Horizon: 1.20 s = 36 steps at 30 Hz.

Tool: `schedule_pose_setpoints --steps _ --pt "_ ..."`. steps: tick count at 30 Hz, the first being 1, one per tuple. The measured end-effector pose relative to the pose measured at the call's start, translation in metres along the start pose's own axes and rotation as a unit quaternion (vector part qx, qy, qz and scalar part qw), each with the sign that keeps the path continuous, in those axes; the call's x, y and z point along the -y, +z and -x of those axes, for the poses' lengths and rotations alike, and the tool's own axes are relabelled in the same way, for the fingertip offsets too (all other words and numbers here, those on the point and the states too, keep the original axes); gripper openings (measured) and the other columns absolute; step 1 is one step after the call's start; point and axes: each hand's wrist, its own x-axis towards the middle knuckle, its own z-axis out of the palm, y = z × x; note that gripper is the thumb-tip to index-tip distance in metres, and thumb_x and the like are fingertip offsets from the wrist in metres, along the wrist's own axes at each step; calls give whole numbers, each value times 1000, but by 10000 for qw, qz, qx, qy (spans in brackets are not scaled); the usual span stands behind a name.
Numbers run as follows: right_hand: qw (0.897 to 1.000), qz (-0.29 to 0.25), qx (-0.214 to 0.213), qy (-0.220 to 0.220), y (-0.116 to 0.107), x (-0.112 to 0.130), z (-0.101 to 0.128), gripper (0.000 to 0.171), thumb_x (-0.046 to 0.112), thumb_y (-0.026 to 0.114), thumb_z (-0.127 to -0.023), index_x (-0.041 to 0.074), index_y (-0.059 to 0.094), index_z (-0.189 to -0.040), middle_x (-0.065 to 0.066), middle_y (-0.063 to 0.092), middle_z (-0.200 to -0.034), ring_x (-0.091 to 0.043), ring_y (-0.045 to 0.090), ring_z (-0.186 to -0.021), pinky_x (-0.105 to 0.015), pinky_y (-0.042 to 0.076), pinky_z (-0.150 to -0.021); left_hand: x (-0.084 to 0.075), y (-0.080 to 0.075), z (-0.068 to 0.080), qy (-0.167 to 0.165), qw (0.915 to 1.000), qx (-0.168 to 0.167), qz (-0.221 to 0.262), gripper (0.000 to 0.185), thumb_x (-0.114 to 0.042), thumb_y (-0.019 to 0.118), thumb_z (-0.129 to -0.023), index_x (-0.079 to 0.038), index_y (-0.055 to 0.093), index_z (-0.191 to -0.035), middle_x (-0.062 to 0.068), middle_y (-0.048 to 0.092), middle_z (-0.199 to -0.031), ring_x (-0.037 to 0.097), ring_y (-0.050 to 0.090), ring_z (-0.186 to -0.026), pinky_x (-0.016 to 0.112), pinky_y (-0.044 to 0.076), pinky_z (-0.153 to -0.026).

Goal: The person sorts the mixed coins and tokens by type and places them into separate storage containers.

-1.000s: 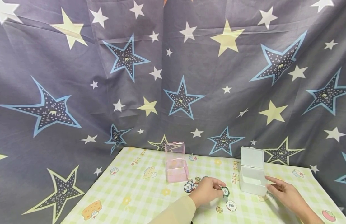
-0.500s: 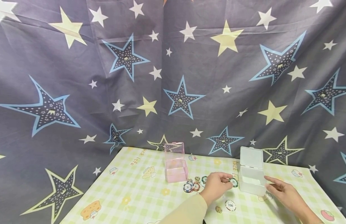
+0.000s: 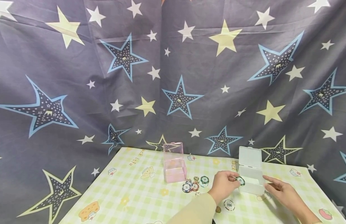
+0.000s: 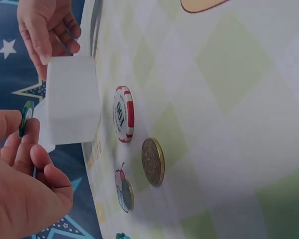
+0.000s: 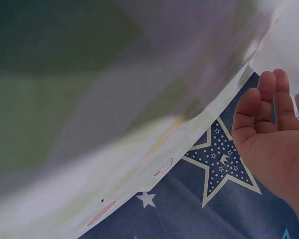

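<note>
In the head view my left hand (image 3: 222, 185) pinches a green-edged poker chip (image 3: 240, 181) at the front left of a white lidded box (image 3: 252, 188). The box's lid (image 3: 250, 157) stands raised at the back. Thumb and forefinger hold the chip on edge in the left wrist view. My right hand (image 3: 285, 194) has its fingertips at the box's right side, its fingers extended and loosely bent. A white-and-red poker chip (image 3: 229, 205) marked 100 lies in front of the box, beside a gold-coloured coin (image 3: 218, 209).
A clear pink box (image 3: 175, 176) with its lid up stands left of centre. By it lie a blue chip (image 3: 187, 187), a red chip (image 3: 195, 186), another green chip (image 3: 204, 181) and small gold coins. A star-patterned curtain (image 3: 150, 130) hangs behind the table.
My left hand has carried the green chip rightward and away from me, from above the 100 chip to the white box's front left. The right hand stays by the box.
</note>
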Motion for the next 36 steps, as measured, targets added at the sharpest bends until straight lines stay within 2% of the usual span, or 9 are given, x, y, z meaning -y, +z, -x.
schedule_pose_setpoints --steps 2,4,9,11,19,25,29,33,36 --pt "10000 -8 1 18 0 0 -1 60 37 60 -110 0 51 -156 -26 71 -136 -8 74 -102 -22 58 -79 0 1 -1 -18 10000 -37 -36 19 -8 82 -84 -19 84 -99 -12 70 -80 -4 59 -72 18 52 -70" --pt "10000 30 -17 -4 0 0 -1 59 37 60 -110 0 52 -155 -26 71 -136 -9 74 -102 -22 58 -79 0 2 -2 8 9999 -76 -114 19 -8 83 -84 -19 84 -99 -12 70 -79 -4 58 -71 17 51 -70" --pt "9998 158 -94 -75 1 1 0 58 38 60 -110 0 54 -154 -30 67 -140 -32 76 -113 -23 58 -80 1 3 -4 70 9995 -117 -301 18 -8 83 -84 -18 84 -99 -11 71 -78 -4 58 -70 17 51 -69" --pt "9998 172 -112 -78 1 1 1 59 38 60 -110 0 54 -154 -31 66 -141 -36 75 -116 -24 58 -80 1 4 -4 68 9994 -111 -318 17 -8 83 -85 -17 83 -100 -11 71 -79 -4 59 -70 17 51 -69" --pt "9999 107 -63 -35 1 1 0 60 38 60 -110 1 51 -156 -22 75 -131 -31 76 -112 -25 58 -81 2 6 -4 -18 9994 -124 -318 17 -10 83 -87 -18 84 -102 -12 72 -81 -4 60 -72 18 53 -71" --pt "9999 112 -4 -28 0 1 1 61 40 58 -111 1 50 -157 -26 70 -137 -37 73 -118 -31 61 -84 1 6 -4 12 9993 -169 -332 17 -10 83 -87 -18 84 -102 -12 72 -80 -4 60 -73 18 52 -72" --pt "9998 161 -69 -68 0 1 1 60 39 59 -110 1 52 -156 -26 71 -136 -37 74 -116 -28 59 -83 0 8 -4 46 9993 -186 -307 17 -10 82 -87 -17 84 -102 -11 73 -82 -5 61 -74 18 53 -73" --pt "9997 188 -125 -83 1 2 1 59 38 60 -110 1 53 -155 -25 73 -134 -35 75 -115 -28 59 -83 1 9 -6 84 9994 -141 -316 19 -12 81 -89 -15 84 -107 -10 76 -86 -4 64 -78 17 54 -75" --pt "9998 158 -90 -64 0 2 1 60 39 60 -110 1 52 -156 -29 68 -139 -38 74 -117 -32 61 -85 2 11 -7 79 9996 -32 -261 23 -14 80 -90 -12 83 -113 -7 79 -92 -3 68 -83 17 56 -78"
